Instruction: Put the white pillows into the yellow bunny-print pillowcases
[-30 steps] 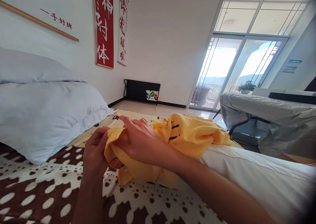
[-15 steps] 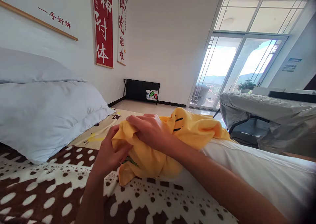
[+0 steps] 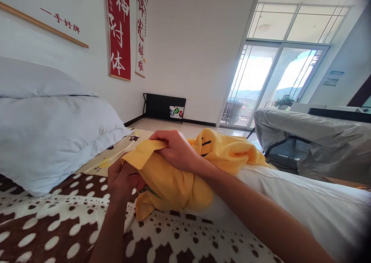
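A soft yellow pillowcase (image 3: 179, 185) with black printed lines lies bunched over one end of a white pillow (image 3: 278, 189). My left hand (image 3: 121, 178) is closed on the pillowcase's left edge, its fingers partly behind the fabric. Farther along the same edge, my right hand (image 3: 178, 149) pinches the cloth between thumb and fingers. Between the two hands the edge is drawn out into a flat flap. A loose corner hangs below, near the blanket. How far the pillow reaches inside the yellow fabric is hidden.
Beneath everything spreads a brown and white patterned blanket (image 3: 78, 216). Plump white pillows (image 3: 58, 135) are stacked at the left against the wall. Beyond the bed stand a black folded panel (image 3: 159, 106), a plastic-wrapped table (image 3: 290, 126) and glass sliding doors (image 3: 269, 77).
My left hand has moved left and closed tighter, stretching the pillowcase edge into a flatter flap. My right hand has turned slightly while keeping its pinch. The view has shifted a little.
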`<control>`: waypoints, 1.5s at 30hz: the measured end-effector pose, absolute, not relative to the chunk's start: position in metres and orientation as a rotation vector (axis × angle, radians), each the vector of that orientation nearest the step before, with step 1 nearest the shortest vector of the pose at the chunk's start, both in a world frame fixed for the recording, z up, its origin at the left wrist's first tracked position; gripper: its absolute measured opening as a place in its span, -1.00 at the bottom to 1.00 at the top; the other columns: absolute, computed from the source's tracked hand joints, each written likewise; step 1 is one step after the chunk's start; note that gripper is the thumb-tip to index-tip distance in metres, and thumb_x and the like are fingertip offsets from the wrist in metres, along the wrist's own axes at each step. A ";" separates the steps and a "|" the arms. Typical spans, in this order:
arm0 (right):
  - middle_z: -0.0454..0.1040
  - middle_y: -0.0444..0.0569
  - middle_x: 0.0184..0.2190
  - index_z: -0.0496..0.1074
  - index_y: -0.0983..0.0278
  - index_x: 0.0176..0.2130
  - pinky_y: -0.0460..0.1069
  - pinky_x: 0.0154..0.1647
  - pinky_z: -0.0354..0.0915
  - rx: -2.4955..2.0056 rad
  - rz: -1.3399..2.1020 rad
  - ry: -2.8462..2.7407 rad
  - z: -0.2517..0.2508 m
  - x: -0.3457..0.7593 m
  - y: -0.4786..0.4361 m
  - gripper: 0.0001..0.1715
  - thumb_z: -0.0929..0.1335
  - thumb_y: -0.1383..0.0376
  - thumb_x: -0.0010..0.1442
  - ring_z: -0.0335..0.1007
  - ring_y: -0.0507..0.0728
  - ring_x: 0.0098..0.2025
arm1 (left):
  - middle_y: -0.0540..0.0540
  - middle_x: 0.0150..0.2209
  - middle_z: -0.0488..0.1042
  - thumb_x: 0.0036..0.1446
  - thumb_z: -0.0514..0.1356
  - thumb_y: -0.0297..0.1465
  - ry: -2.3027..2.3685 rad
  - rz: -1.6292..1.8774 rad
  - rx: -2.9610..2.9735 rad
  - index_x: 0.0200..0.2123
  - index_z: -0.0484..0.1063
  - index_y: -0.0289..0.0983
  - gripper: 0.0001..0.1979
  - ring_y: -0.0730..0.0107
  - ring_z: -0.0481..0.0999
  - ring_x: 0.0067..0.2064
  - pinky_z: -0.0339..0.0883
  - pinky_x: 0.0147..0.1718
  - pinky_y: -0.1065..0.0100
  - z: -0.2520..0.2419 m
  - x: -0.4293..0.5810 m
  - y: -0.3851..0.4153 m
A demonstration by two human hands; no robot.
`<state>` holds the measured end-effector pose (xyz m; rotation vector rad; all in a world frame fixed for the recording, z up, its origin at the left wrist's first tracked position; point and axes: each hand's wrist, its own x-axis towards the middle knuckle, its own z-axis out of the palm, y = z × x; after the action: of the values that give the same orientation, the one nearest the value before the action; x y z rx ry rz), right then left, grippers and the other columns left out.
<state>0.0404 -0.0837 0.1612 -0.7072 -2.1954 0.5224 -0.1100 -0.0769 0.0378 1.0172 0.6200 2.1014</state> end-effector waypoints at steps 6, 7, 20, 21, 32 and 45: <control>0.46 -0.13 -0.43 0.47 0.32 -0.37 -0.12 -0.38 0.24 -0.694 0.887 -2.080 0.158 0.043 -0.082 -0.89 0.33 0.36 0.02 0.35 0.01 -0.37 | -0.06 -0.61 0.47 -0.38 0.42 -0.18 0.564 1.764 0.864 -0.56 0.47 -0.31 -0.64 0.35 0.45 -0.55 0.36 -0.57 0.40 0.043 -0.118 -0.076; 0.46 -0.14 -0.43 0.46 0.32 -0.39 -0.12 -0.37 0.23 -0.681 0.846 -2.102 0.157 0.043 -0.082 -0.90 0.35 0.34 0.02 0.34 0.01 -0.37 | -0.09 -0.51 0.52 -0.38 0.43 -0.21 0.591 1.767 0.859 -0.47 0.49 -0.31 -0.62 0.32 0.49 -0.49 0.39 -0.53 0.39 0.047 -0.117 -0.081; 0.48 -0.16 -0.42 0.49 0.27 -0.34 -0.12 -0.29 0.18 -0.610 0.352 -2.292 0.152 0.039 -0.092 -0.91 0.37 0.35 0.07 0.33 -0.02 -0.38 | 0.14 -0.68 0.26 -0.14 0.26 -0.36 0.866 2.008 1.101 -0.36 0.39 -0.23 -0.80 0.56 0.17 -0.73 0.02 -0.81 0.51 0.067 -0.099 -0.128; 0.47 -0.16 -0.42 0.49 0.27 -0.34 -0.12 -0.29 0.18 -0.612 0.316 -2.297 0.153 0.039 -0.094 -0.92 0.37 0.34 0.08 0.32 -0.02 -0.37 | 0.13 -0.67 0.27 -0.14 0.27 -0.34 0.857 2.004 1.067 -0.37 0.38 -0.22 -0.80 0.55 0.18 -0.73 0.03 -0.81 0.51 0.069 -0.100 -0.127; 0.46 -0.09 -0.34 0.42 0.27 -0.23 -0.04 -0.20 0.13 -0.741 0.043 -2.435 0.148 0.038 -0.106 -0.81 0.36 0.22 0.15 0.31 0.07 -0.28 | 0.08 -0.45 0.40 -0.24 0.38 -0.37 0.715 2.132 1.098 -0.44 0.36 -0.21 -0.73 0.57 0.29 -0.61 0.16 -0.75 0.55 0.066 -0.122 -0.115; 0.37 -0.15 -0.42 0.31 0.25 -0.33 -0.09 -0.40 0.01 -0.714 -0.022 -2.430 0.142 0.042 -0.086 -0.80 0.18 0.46 0.13 0.20 0.00 -0.38 | 0.02 -0.53 0.44 -0.26 0.37 -0.25 0.856 2.018 1.319 -0.46 0.46 -0.26 -0.73 0.45 0.36 -0.52 0.23 -0.60 0.48 0.053 -0.130 -0.092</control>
<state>0.0417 -0.0863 0.1419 -0.7140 -2.4303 -0.0225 -0.1301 -0.0917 0.0526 1.3192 0.8557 2.0179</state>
